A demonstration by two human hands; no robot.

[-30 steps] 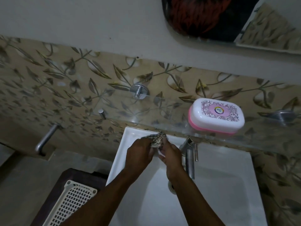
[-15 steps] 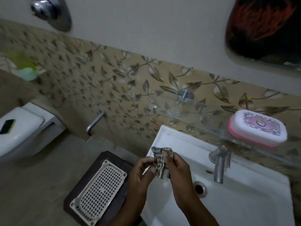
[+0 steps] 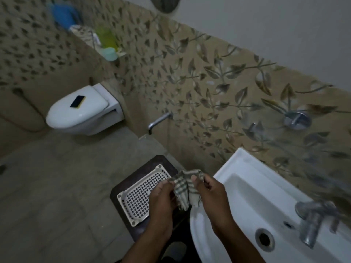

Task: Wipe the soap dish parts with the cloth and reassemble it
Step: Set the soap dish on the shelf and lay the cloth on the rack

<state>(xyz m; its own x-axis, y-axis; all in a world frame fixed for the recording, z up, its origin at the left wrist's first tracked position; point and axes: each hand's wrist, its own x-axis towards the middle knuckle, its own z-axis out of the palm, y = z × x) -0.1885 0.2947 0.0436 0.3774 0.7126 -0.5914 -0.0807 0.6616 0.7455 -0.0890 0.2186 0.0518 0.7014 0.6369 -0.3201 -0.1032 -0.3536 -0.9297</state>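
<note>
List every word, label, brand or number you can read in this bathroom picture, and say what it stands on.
No text can be read.
Blurred blue container and green bottle on the wall shelf: any labels are illegible.
The grey-and-white checked cloth, gripped by the left hand and right hand: no print.

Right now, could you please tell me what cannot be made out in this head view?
All head view.
Corner shelf items: motion-blurred, only blue and green shapes.
Tap: motion-blurred.
Dark object on the toilet lid: too small to identify.
Whether the cloth wraps anything: hidden by its folds, left hand and right hand.
Soap dish: outside the frame.
</note>
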